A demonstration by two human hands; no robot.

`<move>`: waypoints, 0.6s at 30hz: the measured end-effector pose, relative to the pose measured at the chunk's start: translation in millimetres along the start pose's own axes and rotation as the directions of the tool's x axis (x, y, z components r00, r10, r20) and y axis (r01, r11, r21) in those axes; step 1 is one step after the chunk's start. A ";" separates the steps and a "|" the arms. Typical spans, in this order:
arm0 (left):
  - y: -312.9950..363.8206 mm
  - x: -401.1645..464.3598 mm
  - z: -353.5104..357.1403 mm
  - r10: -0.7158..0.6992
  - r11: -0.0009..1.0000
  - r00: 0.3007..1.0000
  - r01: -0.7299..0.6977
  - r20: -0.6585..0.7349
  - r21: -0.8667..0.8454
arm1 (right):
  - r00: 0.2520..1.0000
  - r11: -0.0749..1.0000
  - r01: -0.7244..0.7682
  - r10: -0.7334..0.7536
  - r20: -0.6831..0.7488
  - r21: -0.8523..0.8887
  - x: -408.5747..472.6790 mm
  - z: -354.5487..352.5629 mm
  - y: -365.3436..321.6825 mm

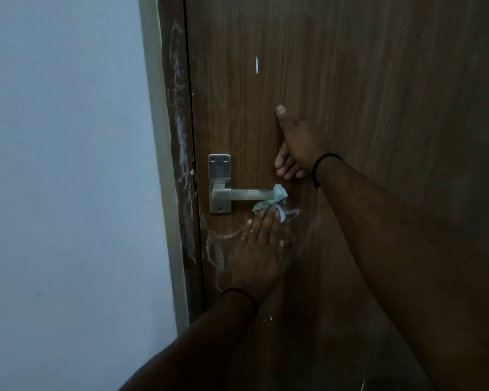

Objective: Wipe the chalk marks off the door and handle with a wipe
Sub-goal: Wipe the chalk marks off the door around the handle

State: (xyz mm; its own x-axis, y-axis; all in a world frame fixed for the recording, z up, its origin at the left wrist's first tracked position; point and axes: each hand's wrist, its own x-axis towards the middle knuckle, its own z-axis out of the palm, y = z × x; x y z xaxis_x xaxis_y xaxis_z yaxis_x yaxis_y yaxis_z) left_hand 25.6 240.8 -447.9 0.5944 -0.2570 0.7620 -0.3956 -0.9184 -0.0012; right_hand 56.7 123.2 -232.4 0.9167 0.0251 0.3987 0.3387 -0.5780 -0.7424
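Observation:
A brown wooden door (pixel 350 80) fills the right of the head view. Its steel lever handle (pixel 242 194) sits on a steel plate (pixel 219 170). White chalk marks (pixel 218 244) smear the door below the handle. My left hand (pixel 259 249) presses a crumpled pale green wipe (pixel 268 203) flat against the door just under the tip of the lever. My right hand (pixel 292 145) rests against the door above and right of the lever, thumb pointing up, other fingers curled, holding nothing.
The dark door frame (pixel 178 122) left of the door carries a long streak of chalk. A pale wall (pixel 62 165) lies further left. A small white chip (pixel 256 64) marks the door above the handle.

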 end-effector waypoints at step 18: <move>18.5 50.8 -12.8 -0.015 0.999 1.000 0.015 -0.015 -0.029 | 1.000 0.998 -0.009 0.009 0.002 0.065 -1.9 -0.8 0.2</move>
State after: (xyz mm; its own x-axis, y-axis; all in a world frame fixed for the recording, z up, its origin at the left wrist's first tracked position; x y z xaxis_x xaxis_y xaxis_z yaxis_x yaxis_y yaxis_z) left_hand 39.5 214.6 -400.9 0.5896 -0.2384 0.7717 -0.4066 -0.9132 0.0286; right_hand 54.8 122.4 -232.8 0.9200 0.0214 0.3912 0.3437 -0.5236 -0.7796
